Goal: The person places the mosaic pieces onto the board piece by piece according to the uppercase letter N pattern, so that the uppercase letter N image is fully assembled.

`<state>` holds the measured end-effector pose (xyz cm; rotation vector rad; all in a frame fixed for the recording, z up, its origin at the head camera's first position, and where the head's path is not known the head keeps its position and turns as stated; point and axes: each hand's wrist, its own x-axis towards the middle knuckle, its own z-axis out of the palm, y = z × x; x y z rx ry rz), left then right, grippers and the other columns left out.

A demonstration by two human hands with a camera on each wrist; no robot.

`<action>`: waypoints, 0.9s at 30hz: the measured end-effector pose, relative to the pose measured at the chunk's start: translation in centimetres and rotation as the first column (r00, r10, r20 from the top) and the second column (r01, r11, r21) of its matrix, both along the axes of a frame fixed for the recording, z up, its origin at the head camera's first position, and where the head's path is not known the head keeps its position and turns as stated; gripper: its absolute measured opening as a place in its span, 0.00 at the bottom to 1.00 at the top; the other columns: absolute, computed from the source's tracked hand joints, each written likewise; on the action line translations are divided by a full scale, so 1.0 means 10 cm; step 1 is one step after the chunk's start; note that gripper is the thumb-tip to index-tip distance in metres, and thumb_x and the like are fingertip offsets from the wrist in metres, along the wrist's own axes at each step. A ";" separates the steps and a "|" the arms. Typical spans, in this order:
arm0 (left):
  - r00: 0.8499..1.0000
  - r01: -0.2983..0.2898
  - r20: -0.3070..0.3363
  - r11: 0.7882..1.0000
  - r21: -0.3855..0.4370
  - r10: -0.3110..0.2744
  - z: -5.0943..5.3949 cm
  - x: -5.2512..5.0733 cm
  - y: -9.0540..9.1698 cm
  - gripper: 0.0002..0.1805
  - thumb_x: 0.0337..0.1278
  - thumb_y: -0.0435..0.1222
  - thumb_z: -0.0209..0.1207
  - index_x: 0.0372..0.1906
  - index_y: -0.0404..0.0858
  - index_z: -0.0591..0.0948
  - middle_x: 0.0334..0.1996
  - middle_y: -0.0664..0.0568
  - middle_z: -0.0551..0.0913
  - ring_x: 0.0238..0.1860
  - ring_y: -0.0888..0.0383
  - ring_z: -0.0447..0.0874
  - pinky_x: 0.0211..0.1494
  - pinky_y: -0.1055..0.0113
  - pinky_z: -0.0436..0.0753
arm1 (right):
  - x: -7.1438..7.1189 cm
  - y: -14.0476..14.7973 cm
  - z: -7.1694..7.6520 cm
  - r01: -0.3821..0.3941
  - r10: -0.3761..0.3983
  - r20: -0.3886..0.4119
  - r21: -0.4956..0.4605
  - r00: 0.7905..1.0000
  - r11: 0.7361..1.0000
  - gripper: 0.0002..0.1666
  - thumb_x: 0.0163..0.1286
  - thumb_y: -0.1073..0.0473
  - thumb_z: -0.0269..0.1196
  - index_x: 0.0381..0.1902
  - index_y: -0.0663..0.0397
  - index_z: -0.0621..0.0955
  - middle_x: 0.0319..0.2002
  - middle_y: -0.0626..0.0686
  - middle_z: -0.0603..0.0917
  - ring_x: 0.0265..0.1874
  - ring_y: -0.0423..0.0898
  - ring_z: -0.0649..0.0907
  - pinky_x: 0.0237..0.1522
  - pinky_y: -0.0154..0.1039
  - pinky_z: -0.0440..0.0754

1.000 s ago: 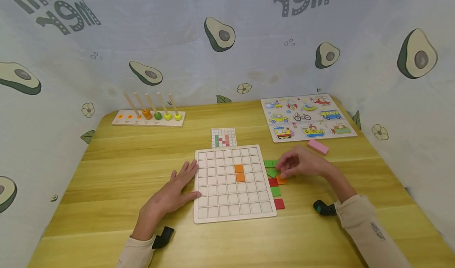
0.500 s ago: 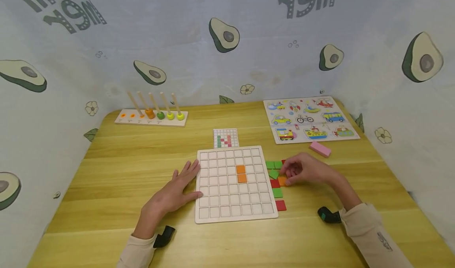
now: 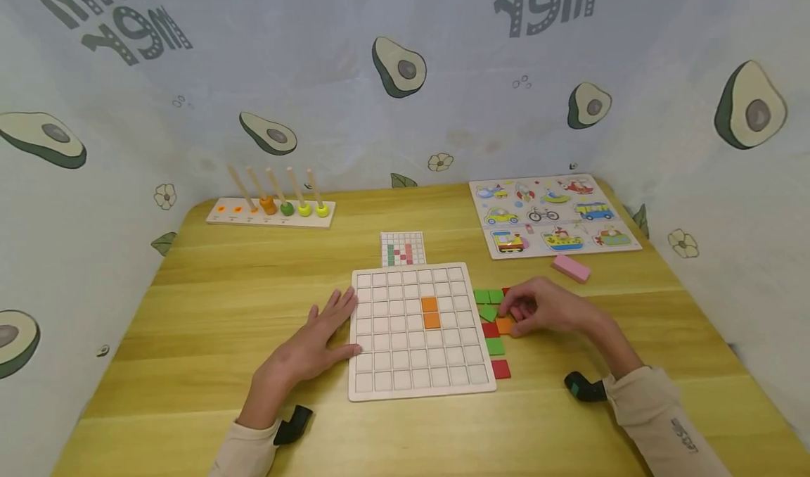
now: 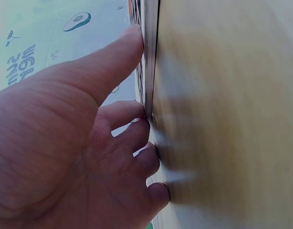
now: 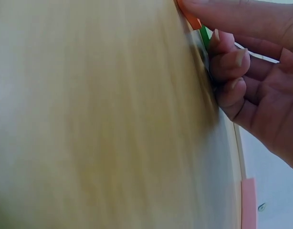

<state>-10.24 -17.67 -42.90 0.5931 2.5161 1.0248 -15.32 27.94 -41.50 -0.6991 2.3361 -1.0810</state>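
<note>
A pale board (image 3: 411, 378) with a grid of square recesses lies on the table in the head view. Two orange square tiles (image 3: 431, 312) sit in it, one above the other. My left hand (image 3: 310, 347) rests along its left edge, fingers spread, thumb and fingertips touching the rim. To the right of the board, my right hand (image 3: 544, 308) pinches a loose orange tile (image 5: 190, 16) between thumb and index finger; the index fingertip is hidden in the right wrist view. Green tiles (image 3: 489, 297) and red tiles (image 3: 500, 369) lie around it, some partly covered by the hand.
A small pattern card (image 3: 402, 249) lies just behind the board. Farther back stand a peg stacker (image 3: 272, 213) at left and a vehicle picture puzzle (image 3: 557, 217) at right. A pink block (image 3: 571, 268) lies in front of the puzzle.
My right hand has lowered slightly toward me, thumb and index finger coming to the orange tile. A red tile behind the hand has come into sight. My left hand stays on the board's edge.
</note>
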 end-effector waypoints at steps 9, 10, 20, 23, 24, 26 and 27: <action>1.000 0.007 -0.026 1.000 -0.011 -0.008 -0.02 0.01 0.00 0.47 0.76 0.41 0.66 0.87 0.32 0.54 0.88 0.43 0.47 0.88 0.40 0.36 0.86 0.35 0.36 | 0.02 -0.01 -0.01 0.020 -0.019 -0.024 0.026 1.000 0.999 0.11 0.63 0.64 0.80 0.42 0.56 0.90 0.29 0.47 0.80 0.30 0.41 0.78 0.33 0.30 0.76; 1.000 0.006 -0.025 1.000 -0.014 -0.006 -0.03 0.01 0.00 0.47 0.76 0.41 0.66 0.87 0.32 0.54 0.88 0.43 0.47 0.88 0.40 0.36 0.86 0.35 0.36 | 0.02 -0.01 -0.02 0.018 -0.018 -0.027 0.030 0.999 0.999 0.10 0.63 0.64 0.80 0.42 0.56 0.90 0.29 0.46 0.80 0.31 0.41 0.78 0.33 0.30 0.76; 1.000 0.004 -0.013 1.000 -0.016 -0.004 -0.04 0.00 0.00 0.47 0.76 0.41 0.66 0.87 0.32 0.53 0.89 0.44 0.46 0.88 0.41 0.35 0.87 0.35 0.35 | -0.01 0.02 -0.05 -0.044 0.043 -0.076 -0.005 0.996 0.999 0.09 0.64 0.62 0.80 0.40 0.54 0.89 0.28 0.43 0.79 0.29 0.40 0.78 0.31 0.31 0.77; 1.000 0.012 -0.006 1.000 -0.026 -0.012 -0.05 0.01 0.00 0.48 0.76 0.41 0.66 0.87 0.33 0.52 0.89 0.45 0.45 0.88 0.42 0.34 0.87 0.36 0.34 | 0.00 0.02 -0.05 -0.048 0.048 -0.073 -0.002 0.996 0.999 0.10 0.64 0.62 0.80 0.39 0.54 0.88 0.27 0.43 0.79 0.29 0.40 0.78 0.31 0.31 0.77; 1.000 0.007 -0.008 1.000 -0.030 -0.008 -0.04 0.01 0.00 0.47 0.76 0.41 0.66 0.87 0.33 0.53 0.89 0.45 0.45 0.89 0.42 0.34 0.87 0.36 0.34 | 0.01 0.02 -0.05 -0.042 0.042 -0.070 0.001 0.997 0.999 0.10 0.63 0.62 0.80 0.39 0.54 0.88 0.27 0.43 0.79 0.29 0.40 0.78 0.31 0.31 0.77; 1.000 -0.004 -0.017 1.000 -0.021 0.003 -0.05 0.01 0.00 0.47 0.76 0.41 0.66 0.87 0.33 0.54 0.89 0.45 0.46 0.89 0.42 0.35 0.87 0.37 0.35 | 0.01 0.01 -0.02 -0.021 0.022 -0.053 0.021 0.998 1.000 0.10 0.63 0.61 0.80 0.39 0.53 0.88 0.28 0.44 0.79 0.30 0.40 0.77 0.32 0.30 0.76; 1.000 -0.005 -0.020 1.000 -0.015 0.005 -0.05 0.01 0.00 0.47 0.76 0.41 0.66 0.87 0.33 0.54 0.89 0.45 0.47 0.88 0.41 0.36 0.87 0.36 0.35 | 0.01 0.01 -0.01 -0.017 0.018 -0.048 0.026 0.999 1.000 0.11 0.63 0.61 0.81 0.39 0.54 0.88 0.28 0.44 0.79 0.30 0.40 0.77 0.33 0.30 0.76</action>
